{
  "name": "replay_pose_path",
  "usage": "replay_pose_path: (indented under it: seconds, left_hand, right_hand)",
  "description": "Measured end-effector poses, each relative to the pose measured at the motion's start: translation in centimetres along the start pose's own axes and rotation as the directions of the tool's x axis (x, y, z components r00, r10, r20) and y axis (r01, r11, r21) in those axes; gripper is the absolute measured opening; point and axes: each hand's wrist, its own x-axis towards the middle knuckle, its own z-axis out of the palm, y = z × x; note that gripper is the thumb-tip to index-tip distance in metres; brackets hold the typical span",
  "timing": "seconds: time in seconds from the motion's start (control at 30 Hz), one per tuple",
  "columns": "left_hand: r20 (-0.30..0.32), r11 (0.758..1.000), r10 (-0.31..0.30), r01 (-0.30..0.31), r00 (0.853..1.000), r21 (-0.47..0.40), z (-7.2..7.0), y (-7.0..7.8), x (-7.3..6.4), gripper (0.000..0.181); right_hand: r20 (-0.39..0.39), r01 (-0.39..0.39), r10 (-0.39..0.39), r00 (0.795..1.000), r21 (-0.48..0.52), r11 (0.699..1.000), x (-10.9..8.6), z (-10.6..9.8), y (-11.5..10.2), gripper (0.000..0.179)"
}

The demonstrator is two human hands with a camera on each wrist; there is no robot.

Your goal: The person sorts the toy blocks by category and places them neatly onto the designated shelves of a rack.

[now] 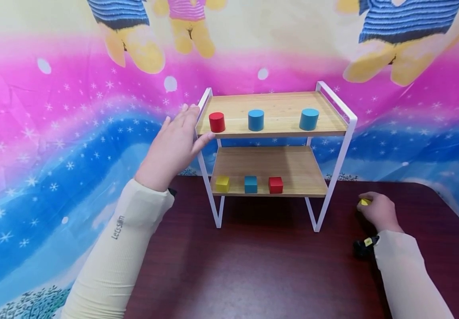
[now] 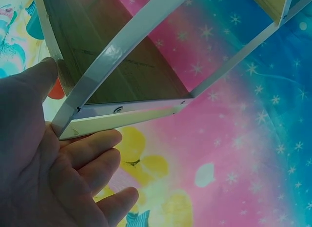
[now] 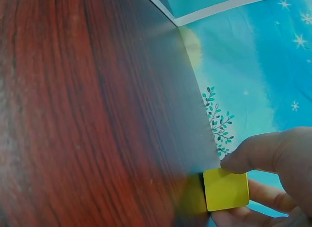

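My left hand [image 1: 172, 148] rests against the upper left front corner of a two-tier shelf [image 1: 269, 134], fingers fairly straight along the side and thumb at the front edge. In the left wrist view, that hand [image 2: 63, 173] lies around the corner of the white frame [image 2: 131, 36]. Low at the right, my right hand [image 1: 380, 212] pinches a yellow block [image 1: 364, 202] close over the dark table. The right wrist view shows the yellow block [image 3: 226, 190] with a square face, between the thumb and fingers of the right hand [image 3: 278, 173].
On the top board stand a red cylinder [image 1: 217, 122] and two blue cylinders, one mid-front [image 1: 256, 120], one at right [image 1: 309, 119]. The lower board carries a yellow cube [image 1: 222, 184], a blue cube [image 1: 251, 184] and a red cube [image 1: 275, 185]. A printed cloth [image 1: 106, 110] hangs behind.
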Motion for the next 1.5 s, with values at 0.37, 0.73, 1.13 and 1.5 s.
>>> replay_pose_path:
  seconds: [0.37,0.73,1.13,1.5]
  left_hand:
    - [0.004,1.0,0.01,-0.01,1.0,0.015,-0.5,0.2,-0.1,0.084]
    - [0.027,1.0,0.001,-0.002,1.0,0.014,-0.7,0.2,-0.2,0.088]
    - [0.093,0.998,-0.016,0.01,0.996,0.068,-1.4,0.3,-0.3,0.094]
    - [0.123,0.998,-0.035,0.027,0.992,0.064,-1.7,0.5,-0.3,0.097]
  right_hand:
    - [0.036,-0.001,0.001,0.999,0.002,1.0,-1.0,-0.5,-0.6,0.042]
    - [0.016,0.062,-0.061,0.998,-0.026,0.998,-1.9,-1.1,-2.4,0.042]
    - [-0.015,0.089,-0.09,0.996,-0.046,0.995,-2.8,-1.5,-4.6,0.041]
    - [-0.033,0.11,-0.112,0.993,-0.052,0.993,-4.2,-1.7,-6.7,0.042]
